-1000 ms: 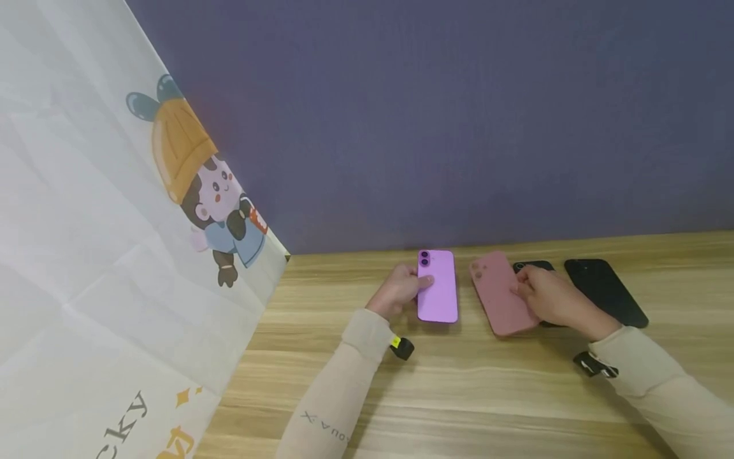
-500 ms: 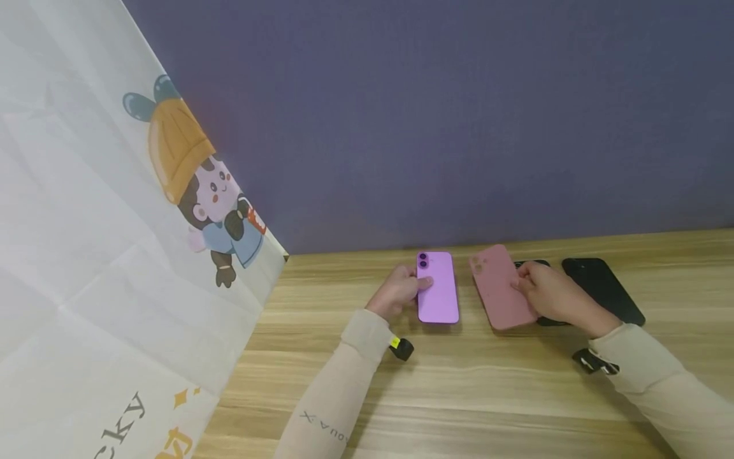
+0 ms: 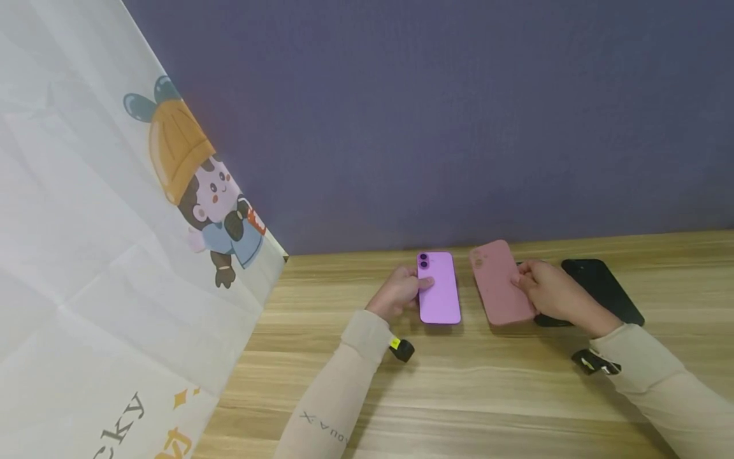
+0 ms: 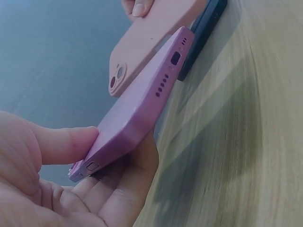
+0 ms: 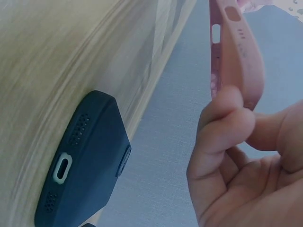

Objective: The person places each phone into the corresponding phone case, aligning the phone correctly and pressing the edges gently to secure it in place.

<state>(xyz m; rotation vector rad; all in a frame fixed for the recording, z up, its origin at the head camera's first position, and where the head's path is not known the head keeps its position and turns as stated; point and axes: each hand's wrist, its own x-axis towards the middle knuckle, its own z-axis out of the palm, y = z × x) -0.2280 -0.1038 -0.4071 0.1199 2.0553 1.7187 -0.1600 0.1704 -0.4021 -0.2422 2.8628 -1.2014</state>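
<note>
My left hand (image 3: 399, 290) holds a purple phone (image 3: 440, 299), back up with its two-lens camera at the far left corner; the thumb lies on its back. In the left wrist view the fingers support the phone from below, and its bottom edge with charging port shows. My right hand (image 3: 548, 290) pinches a pink phone case (image 3: 499, 293) by its right edge, beside the purple phone with a gap between. In the right wrist view the case (image 5: 246, 66) looks hollow, with cutouts along its end. It is held above the table.
A dark phone in a case (image 3: 604, 293) lies on the wood-grain table (image 3: 487, 395) right of my right hand. Another dark phone (image 3: 553, 320) is mostly hidden under that hand. A blue-grey wall panel (image 3: 459, 127) stands behind, and a white printed sheet (image 3: 86, 223) at left.
My right hand has tilted and moved the pink case slightly up and away, toward the wall. My left hand and the purple phone have barely shifted.
</note>
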